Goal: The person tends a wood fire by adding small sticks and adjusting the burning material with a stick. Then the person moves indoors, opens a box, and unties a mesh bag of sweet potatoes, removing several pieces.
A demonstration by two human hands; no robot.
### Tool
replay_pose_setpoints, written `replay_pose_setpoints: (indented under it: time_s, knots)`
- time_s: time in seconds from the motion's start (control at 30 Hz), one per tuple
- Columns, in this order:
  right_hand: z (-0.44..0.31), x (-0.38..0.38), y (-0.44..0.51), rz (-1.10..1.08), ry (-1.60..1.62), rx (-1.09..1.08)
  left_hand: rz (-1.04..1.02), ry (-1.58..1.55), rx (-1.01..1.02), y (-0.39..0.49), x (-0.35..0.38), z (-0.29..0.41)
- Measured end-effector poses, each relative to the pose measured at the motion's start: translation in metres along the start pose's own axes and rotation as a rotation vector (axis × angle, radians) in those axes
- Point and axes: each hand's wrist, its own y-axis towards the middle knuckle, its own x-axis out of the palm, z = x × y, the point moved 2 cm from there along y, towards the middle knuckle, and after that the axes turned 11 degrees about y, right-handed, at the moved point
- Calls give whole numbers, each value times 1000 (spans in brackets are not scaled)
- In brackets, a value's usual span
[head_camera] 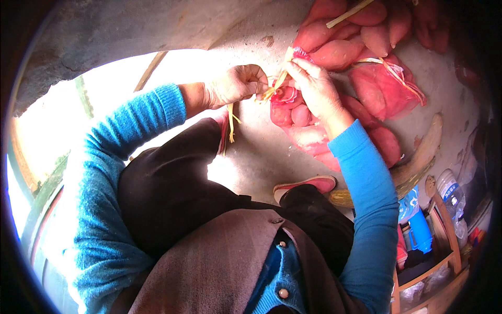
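Before me on the floor lies a red mesh bag (310, 135) of sweet potatoes, its neck gathered at the upper left. My right hand (315, 88) is at that neck, its fingers closed on a pale yellow dried plant strip (283, 74). Just left of the neck, my left hand (239, 85) has its thumb and fingertips pinched together by the frayed yellow strip ends; a loose length of strip (231, 125) hangs below it. Part of the neck is hidden behind the right fingers.
More sweet potatoes in red mesh (337, 51) lie at the top right, beside another tied mesh bag (386, 86). A long curved squash (417, 165) rests on the floor near my right forearm. At the lower right stands a wooden rack (451, 245) with a blue container (420, 231) and a plastic bottle (451, 192).
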Motion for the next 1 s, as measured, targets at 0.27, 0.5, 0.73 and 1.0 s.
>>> replay_pose_setpoints:
  time_s: [0.27, 0.5, 0.73, 1.0]
  knots:
    - [1, 2, 17, 42, 546, 27, 5, 355, 24, -15, 9, 30]
    - [9, -8, 57, 348, 751, 180, 143, 198, 80, -20, 29, 54]
    - [-2, -97, 60, 594, 733, 64, 7, 358, 286, -47, 45, 62]
    - [-55, -117, 28, 346, 526, -208, -57, 185, 333, -62, 14, 85]
